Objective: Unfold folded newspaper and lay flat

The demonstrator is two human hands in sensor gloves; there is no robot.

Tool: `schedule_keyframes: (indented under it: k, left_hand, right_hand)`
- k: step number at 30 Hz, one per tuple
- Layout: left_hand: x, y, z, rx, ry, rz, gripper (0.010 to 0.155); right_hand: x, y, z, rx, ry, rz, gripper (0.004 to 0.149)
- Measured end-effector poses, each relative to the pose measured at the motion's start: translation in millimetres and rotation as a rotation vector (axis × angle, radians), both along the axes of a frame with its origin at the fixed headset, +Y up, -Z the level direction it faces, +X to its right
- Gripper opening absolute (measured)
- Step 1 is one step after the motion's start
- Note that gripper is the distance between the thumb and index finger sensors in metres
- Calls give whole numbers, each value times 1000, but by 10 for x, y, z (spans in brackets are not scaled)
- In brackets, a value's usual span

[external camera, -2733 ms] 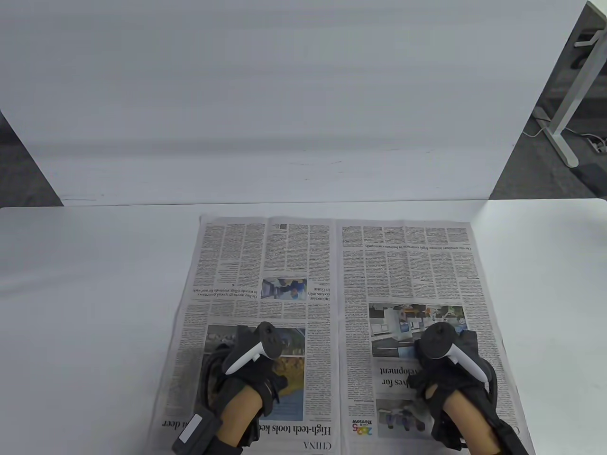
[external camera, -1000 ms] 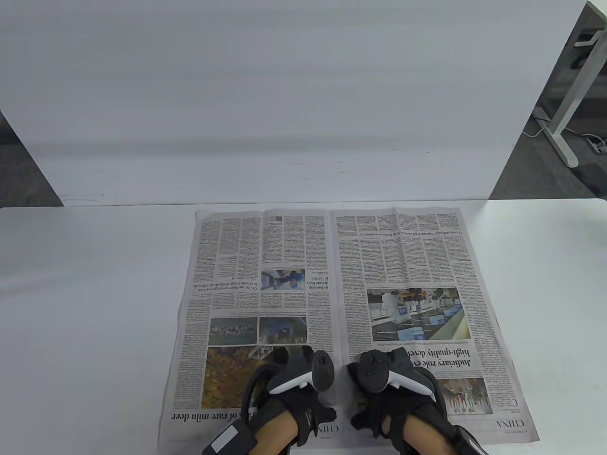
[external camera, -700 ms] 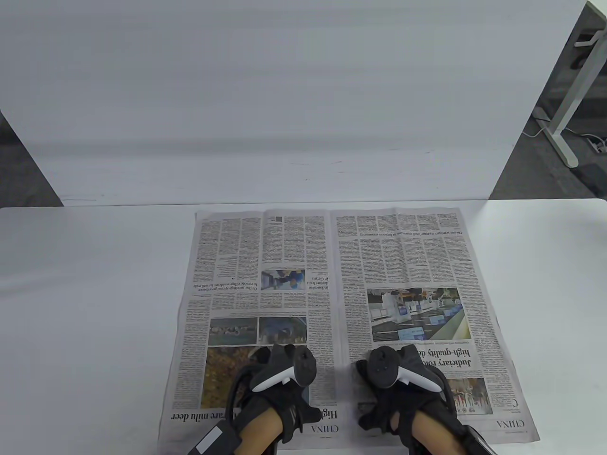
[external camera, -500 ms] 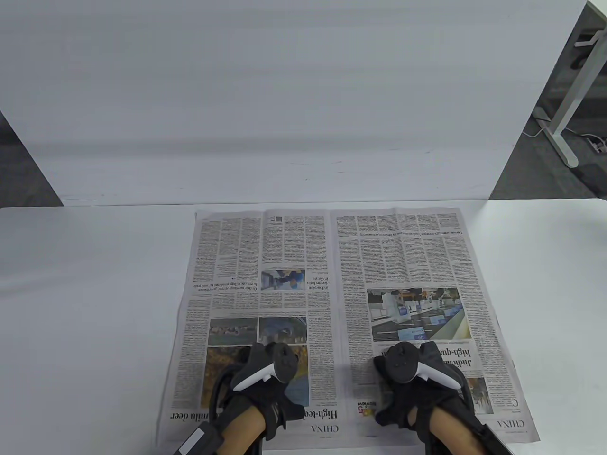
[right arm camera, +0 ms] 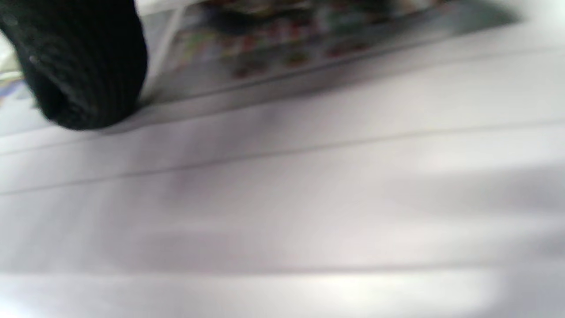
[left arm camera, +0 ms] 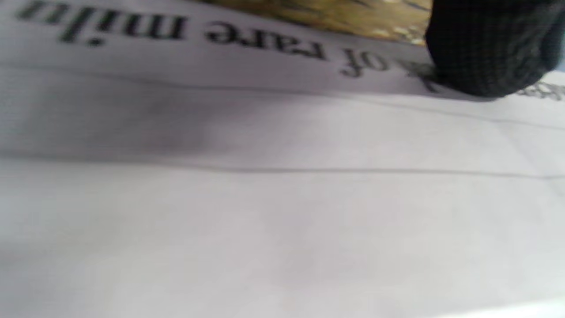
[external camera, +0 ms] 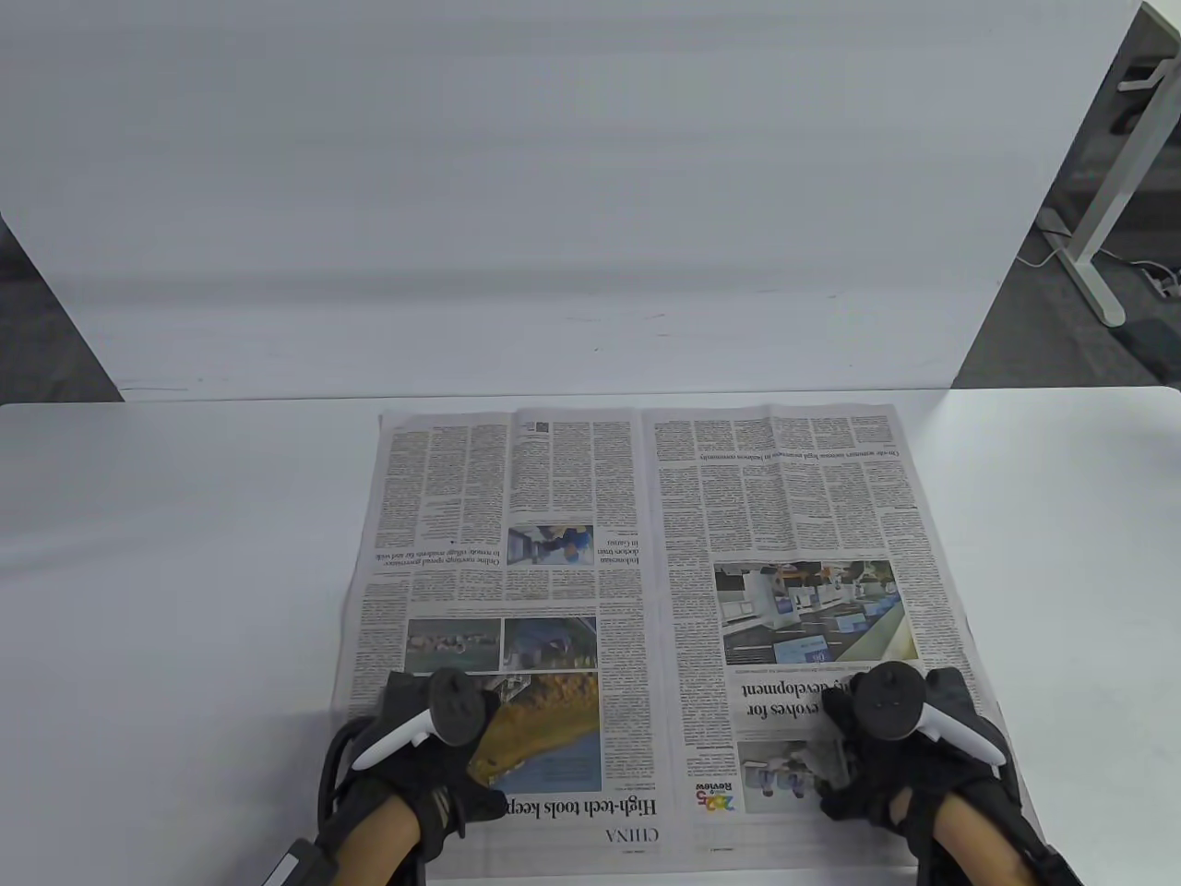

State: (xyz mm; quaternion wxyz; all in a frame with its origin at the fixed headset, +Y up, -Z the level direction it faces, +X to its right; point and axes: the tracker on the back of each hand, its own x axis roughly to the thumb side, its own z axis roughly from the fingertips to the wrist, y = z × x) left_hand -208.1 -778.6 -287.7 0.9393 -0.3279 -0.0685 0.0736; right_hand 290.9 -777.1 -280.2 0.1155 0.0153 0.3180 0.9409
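Observation:
The newspaper [external camera: 572, 480] lies spread open on the white table [external camera: 166, 600], two pages side by side with the centre fold running away from me. My left hand [external camera: 441, 746] rests palm down on the lower left page, near its outer edge. My right hand [external camera: 890, 748] rests palm down on the lower right page, near its outer edge. Neither hand grips anything. In the left wrist view a gloved fingertip [left arm camera: 485, 48] touches the paper [left arm camera: 265, 132]. In the right wrist view a gloved fingertip [right arm camera: 84, 57] touches the paper [right arm camera: 309, 176].
A white backboard [external camera: 554, 185] stands along the table's far edge, just beyond the newspaper's top edge. A desk leg [external camera: 1107, 185] stands on the floor at the far right. The paper's near edge lies close to the table's front edge.
Both hands have slid apart from the centre fold out toward the outer edges of the pages. The newspaper has stayed in place during the last second.

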Motion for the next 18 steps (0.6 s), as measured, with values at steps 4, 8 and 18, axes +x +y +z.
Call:
schedule_keyframes:
  k: [4, 8, 18]
  left_hand:
    - [-163, 13, 3, -22, 51, -1, 97]
    - [-239, 18, -11, -35, 90, 8, 97]
    - [-167, 104, -39, 13, 95, 14, 92]
  right_hand:
    - [298, -7, 56, 8, -31, -15, 102]
    - [381, -10, 75, 6, -40, -25, 101]
    - [382, 80, 74, 126, -116, -78, 89]
